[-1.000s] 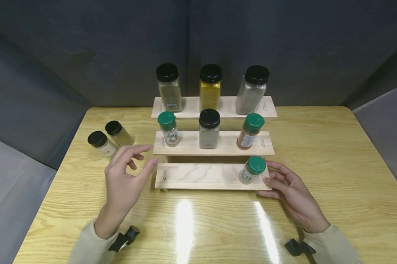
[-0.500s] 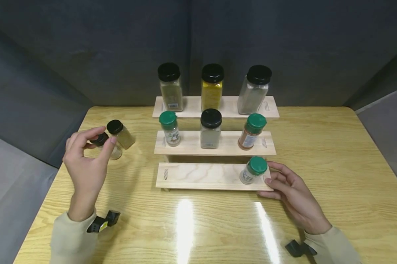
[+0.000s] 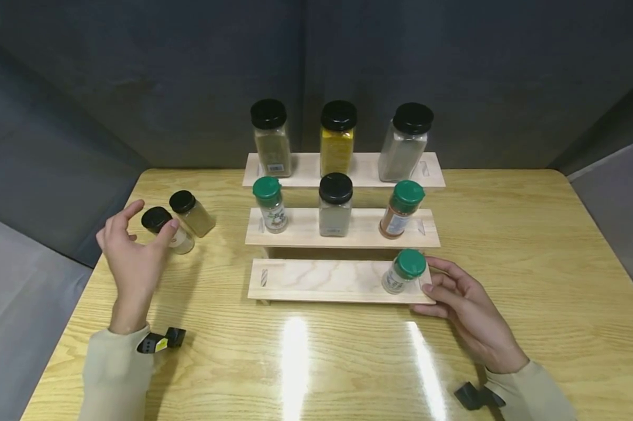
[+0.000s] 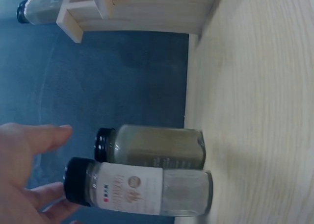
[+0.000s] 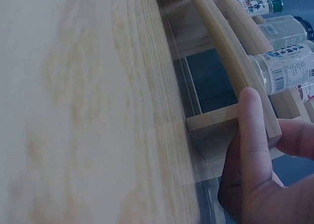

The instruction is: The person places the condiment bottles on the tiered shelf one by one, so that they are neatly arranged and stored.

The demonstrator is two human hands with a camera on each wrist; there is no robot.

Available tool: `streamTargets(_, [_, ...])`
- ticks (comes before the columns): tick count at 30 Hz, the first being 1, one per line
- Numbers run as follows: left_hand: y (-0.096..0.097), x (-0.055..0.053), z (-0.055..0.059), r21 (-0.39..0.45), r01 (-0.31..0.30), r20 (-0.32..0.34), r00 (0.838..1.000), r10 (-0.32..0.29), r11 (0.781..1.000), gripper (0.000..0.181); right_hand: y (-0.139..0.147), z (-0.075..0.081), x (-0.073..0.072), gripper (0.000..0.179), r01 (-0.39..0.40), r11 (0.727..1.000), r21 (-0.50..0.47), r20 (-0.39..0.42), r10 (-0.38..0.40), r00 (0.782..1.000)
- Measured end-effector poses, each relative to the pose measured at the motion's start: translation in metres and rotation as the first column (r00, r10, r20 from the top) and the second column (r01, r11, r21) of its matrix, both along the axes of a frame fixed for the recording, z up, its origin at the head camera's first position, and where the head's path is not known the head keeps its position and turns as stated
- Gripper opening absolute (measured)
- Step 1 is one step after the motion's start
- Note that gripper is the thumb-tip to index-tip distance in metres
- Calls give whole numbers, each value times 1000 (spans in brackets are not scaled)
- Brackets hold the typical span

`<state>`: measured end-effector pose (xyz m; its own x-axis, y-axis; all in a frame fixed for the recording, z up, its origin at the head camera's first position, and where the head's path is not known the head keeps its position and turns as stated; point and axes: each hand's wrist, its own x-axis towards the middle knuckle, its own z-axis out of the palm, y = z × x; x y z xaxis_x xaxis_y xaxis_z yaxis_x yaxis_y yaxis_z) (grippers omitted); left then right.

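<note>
My left hand (image 3: 132,254) is at the left of the table, thumb and fingers spread around the black lid of a spice jar (image 3: 182,241) with a white label. In the left wrist view a gap shows between the thumb and this lid (image 4: 77,181), while other fingertips are right at its side. Close behind stands a second black-lidded jar (image 3: 200,220) with brownish contents. My right hand (image 3: 469,307) grips the right end of the lowest step of a three-tier wooden spice rack (image 3: 316,280), thumb on its front edge. Beside those fingers stands a green-lidded jar (image 3: 395,280).
The middle step (image 3: 300,237) carries a white-labelled green-lidded jar (image 3: 274,219), a black-lidded jar (image 3: 334,219) and a reddish green-lidded jar (image 3: 395,223). Three taller black-lidded jars, one with yellow contents (image 3: 336,153), stand on the top step. Dark curtains (image 3: 216,76) hang behind the table.
My left hand has moved left from beside the rack to the two loose jars, and its fingers have spread wider around the nearer lid. The right hand keeps its grip on the rack.
</note>
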<state>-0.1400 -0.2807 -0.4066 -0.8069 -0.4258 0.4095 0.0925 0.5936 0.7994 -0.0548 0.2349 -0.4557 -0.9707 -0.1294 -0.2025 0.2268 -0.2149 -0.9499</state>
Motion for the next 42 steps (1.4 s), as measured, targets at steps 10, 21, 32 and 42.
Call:
streamTargets(10, [-9, -5, -7, 5, -52, 152, 987, 50, 999, 61, -2, 3, -1, 44, -8, 1000, 17, 2, 8, 1000])
streamTargets(21, [-10, -9, -7, 20, -52, 126, 991, 49, 998, 53, -1, 2, -1, 43, -5, 1000, 17, -9, 5, 1000])
streamTargets(32, [-13, -4, -2, 39, -65, 173, 983, 57, 997, 52, 0, 1, -1, 41, -14, 1000, 14, -22, 14, 1000])
streamTargets(42, [-6, 16, 14, 29, -16, 34, 999, 15, 999, 46, -1, 2, 0, 41, -2, 1000, 11, -6, 2, 1000])
